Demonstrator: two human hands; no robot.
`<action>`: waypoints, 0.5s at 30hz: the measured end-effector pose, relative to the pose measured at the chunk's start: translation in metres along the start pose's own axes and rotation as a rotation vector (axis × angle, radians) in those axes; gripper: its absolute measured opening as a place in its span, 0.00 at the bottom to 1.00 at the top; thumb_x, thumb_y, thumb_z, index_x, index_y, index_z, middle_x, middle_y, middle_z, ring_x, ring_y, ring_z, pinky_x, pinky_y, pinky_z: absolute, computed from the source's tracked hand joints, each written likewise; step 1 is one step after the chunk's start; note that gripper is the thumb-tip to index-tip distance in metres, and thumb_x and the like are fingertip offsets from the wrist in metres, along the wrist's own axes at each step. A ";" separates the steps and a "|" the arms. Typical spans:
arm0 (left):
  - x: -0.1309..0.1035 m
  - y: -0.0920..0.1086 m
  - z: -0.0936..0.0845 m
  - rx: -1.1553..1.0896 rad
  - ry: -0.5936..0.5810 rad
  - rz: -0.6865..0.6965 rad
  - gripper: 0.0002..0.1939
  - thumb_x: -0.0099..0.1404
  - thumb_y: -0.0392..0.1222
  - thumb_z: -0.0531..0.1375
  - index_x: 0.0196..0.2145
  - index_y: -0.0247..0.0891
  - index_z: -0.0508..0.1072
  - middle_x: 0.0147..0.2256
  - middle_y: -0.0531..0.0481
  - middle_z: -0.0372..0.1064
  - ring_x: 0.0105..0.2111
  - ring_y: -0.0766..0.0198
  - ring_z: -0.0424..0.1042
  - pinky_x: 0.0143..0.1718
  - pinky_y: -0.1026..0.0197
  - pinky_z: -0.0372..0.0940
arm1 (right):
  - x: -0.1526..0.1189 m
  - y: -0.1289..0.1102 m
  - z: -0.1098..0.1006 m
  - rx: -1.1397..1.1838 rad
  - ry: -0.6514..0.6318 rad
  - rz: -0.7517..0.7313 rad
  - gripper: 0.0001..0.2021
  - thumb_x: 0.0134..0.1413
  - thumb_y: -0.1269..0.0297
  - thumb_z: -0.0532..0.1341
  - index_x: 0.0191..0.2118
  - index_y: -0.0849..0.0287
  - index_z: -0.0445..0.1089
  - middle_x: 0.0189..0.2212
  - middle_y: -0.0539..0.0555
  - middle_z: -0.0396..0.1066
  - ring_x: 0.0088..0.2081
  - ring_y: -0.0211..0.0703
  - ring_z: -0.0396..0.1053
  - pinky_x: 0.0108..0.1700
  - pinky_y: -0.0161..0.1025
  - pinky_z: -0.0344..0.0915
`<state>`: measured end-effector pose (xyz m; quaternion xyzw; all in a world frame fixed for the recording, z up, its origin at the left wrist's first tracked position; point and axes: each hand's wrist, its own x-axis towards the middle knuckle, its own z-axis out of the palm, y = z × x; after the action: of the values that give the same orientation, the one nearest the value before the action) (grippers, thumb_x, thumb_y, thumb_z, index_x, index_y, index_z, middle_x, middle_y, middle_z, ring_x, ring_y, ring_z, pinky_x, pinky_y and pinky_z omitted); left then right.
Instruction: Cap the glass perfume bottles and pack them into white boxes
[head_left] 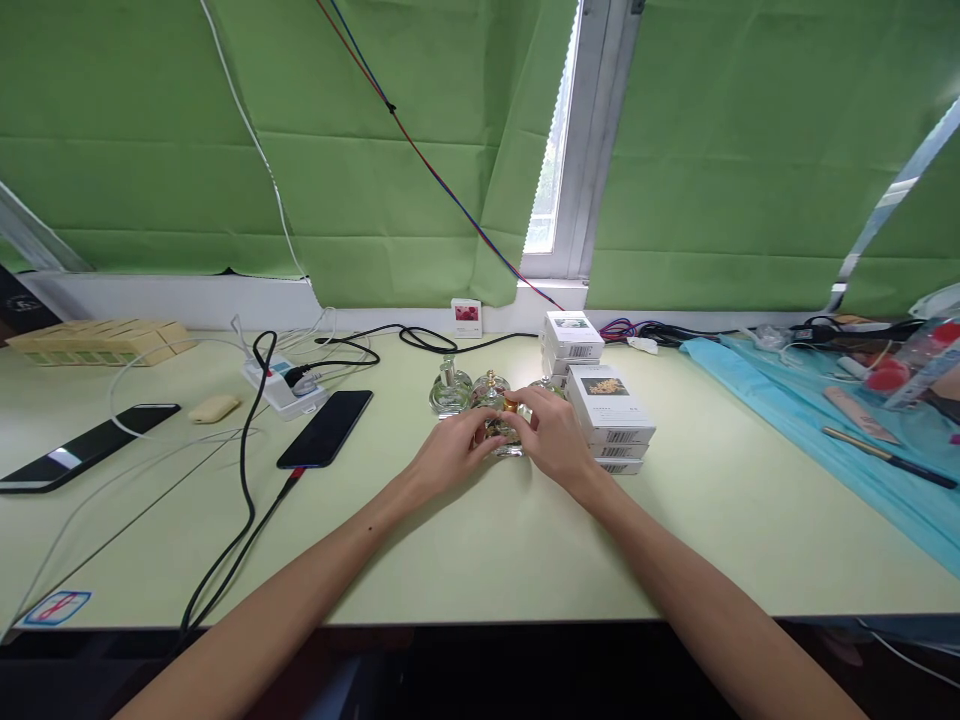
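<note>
While my left hand clasps a clear glass bottle on the worktop, my right hand pinches its gold top.

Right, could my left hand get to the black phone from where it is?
Probably, yes: only tabletop shows between your left hand and the black phone, though that hand is at a glass bottle.

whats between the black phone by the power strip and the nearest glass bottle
Just bare tabletop between the phone and that bottle, as the head view shows.
</note>
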<state>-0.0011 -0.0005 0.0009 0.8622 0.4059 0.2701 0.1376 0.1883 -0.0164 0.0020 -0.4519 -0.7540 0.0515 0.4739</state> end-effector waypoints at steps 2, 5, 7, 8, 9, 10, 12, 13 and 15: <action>0.000 0.001 -0.001 -0.006 -0.003 0.000 0.14 0.71 0.49 0.57 0.49 0.39 0.73 0.31 0.52 0.72 0.27 0.63 0.68 0.30 0.61 0.58 | 0.000 0.000 0.000 -0.014 0.004 0.000 0.05 0.63 0.68 0.63 0.43 0.56 0.74 0.40 0.54 0.78 0.29 0.41 0.70 0.36 0.39 0.65; 0.000 0.001 -0.001 -0.007 -0.012 -0.006 0.15 0.71 0.49 0.57 0.49 0.39 0.73 0.31 0.52 0.72 0.27 0.63 0.68 0.30 0.61 0.58 | 0.000 -0.001 0.000 -0.035 0.004 0.008 0.04 0.63 0.67 0.63 0.42 0.56 0.74 0.40 0.54 0.77 0.28 0.41 0.69 0.35 0.39 0.64; 0.000 0.001 -0.001 -0.003 -0.013 -0.007 0.15 0.71 0.49 0.57 0.49 0.39 0.74 0.30 0.52 0.72 0.27 0.63 0.68 0.30 0.61 0.58 | 0.000 -0.001 0.000 -0.044 0.003 0.018 0.03 0.63 0.66 0.64 0.41 0.56 0.73 0.39 0.54 0.77 0.28 0.40 0.68 0.34 0.39 0.63; 0.000 0.001 0.000 -0.002 -0.012 -0.005 0.15 0.71 0.49 0.58 0.49 0.39 0.74 0.30 0.52 0.72 0.27 0.63 0.68 0.30 0.61 0.58 | 0.000 -0.001 0.000 -0.047 0.005 0.020 0.02 0.63 0.66 0.64 0.41 0.56 0.73 0.39 0.54 0.77 0.28 0.40 0.68 0.34 0.39 0.63; 0.000 0.001 0.000 -0.003 -0.010 -0.003 0.15 0.71 0.50 0.58 0.49 0.39 0.74 0.31 0.52 0.72 0.27 0.63 0.68 0.30 0.61 0.58 | 0.000 -0.001 0.000 -0.050 0.008 0.021 0.02 0.63 0.65 0.64 0.40 0.56 0.73 0.39 0.54 0.77 0.27 0.40 0.68 0.34 0.39 0.63; 0.000 0.001 0.000 -0.004 -0.008 -0.001 0.15 0.71 0.50 0.58 0.49 0.39 0.74 0.31 0.52 0.72 0.27 0.63 0.68 0.30 0.61 0.58 | 0.000 -0.001 0.000 -0.053 0.012 0.020 0.02 0.63 0.65 0.64 0.40 0.56 0.73 0.38 0.54 0.77 0.28 0.40 0.68 0.34 0.39 0.63; 0.000 0.000 0.000 -0.009 -0.007 0.003 0.15 0.71 0.50 0.58 0.50 0.40 0.74 0.31 0.52 0.72 0.27 0.63 0.68 0.30 0.61 0.58 | 0.000 -0.002 0.000 -0.058 0.017 0.018 0.03 0.62 0.64 0.65 0.39 0.56 0.72 0.37 0.53 0.76 0.28 0.40 0.67 0.34 0.38 0.62; 0.000 0.000 0.000 -0.010 -0.007 0.005 0.15 0.71 0.50 0.57 0.50 0.40 0.74 0.31 0.52 0.72 0.27 0.63 0.68 0.30 0.61 0.58 | 0.000 -0.002 0.000 -0.062 0.019 0.019 0.03 0.62 0.64 0.65 0.39 0.56 0.72 0.37 0.53 0.76 0.28 0.40 0.67 0.34 0.38 0.62; 0.000 0.001 0.000 -0.009 -0.010 0.003 0.15 0.71 0.50 0.57 0.50 0.40 0.74 0.31 0.52 0.72 0.27 0.63 0.68 0.30 0.61 0.57 | 0.000 -0.003 -0.001 -0.074 0.019 0.022 0.03 0.62 0.64 0.65 0.38 0.57 0.71 0.36 0.52 0.75 0.27 0.39 0.66 0.34 0.38 0.61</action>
<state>-0.0007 -0.0007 0.0013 0.8634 0.4029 0.2677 0.1433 0.1873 -0.0183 0.0041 -0.4779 -0.7459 0.0247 0.4633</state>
